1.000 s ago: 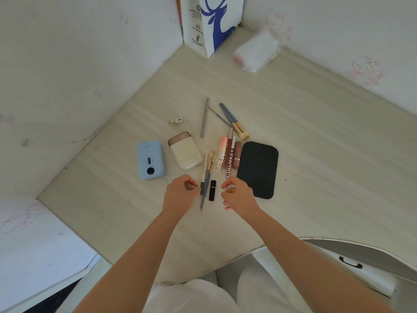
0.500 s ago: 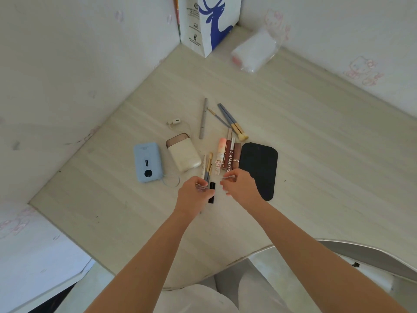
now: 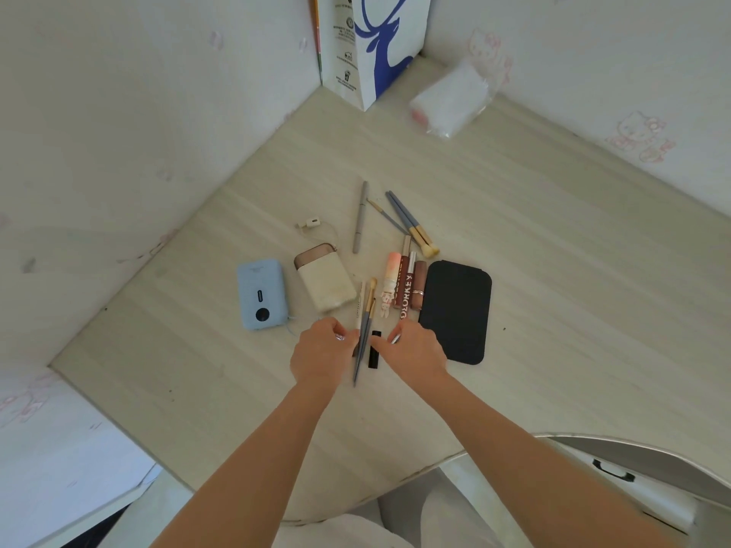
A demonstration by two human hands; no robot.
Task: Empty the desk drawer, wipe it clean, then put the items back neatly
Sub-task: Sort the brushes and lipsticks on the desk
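Both hands low over the bench (image 3: 553, 270), flanking the black tube (image 3: 373, 349). Left hand (image 3: 320, 354), just left of the tube: grip pinched on a small silvery item (image 3: 339, 336), too small to identify. Right hand (image 3: 415, 352), just right of it: grip pinched on another silvery piece (image 3: 395, 338). Beyond the tube: brushes (image 3: 366, 322), lip glosses (image 3: 405, 288), cream case (image 3: 326, 280). Further left, blue power bank (image 3: 262, 293); right, black pad (image 3: 455, 310).

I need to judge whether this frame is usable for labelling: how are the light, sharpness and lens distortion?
Head view: soft, even daylight with only faint shadows and no glare on the pale wood-grain desk; the matte black flat case reads sharp; both hands are slightly soft; wide-angle bending shows at the edges.
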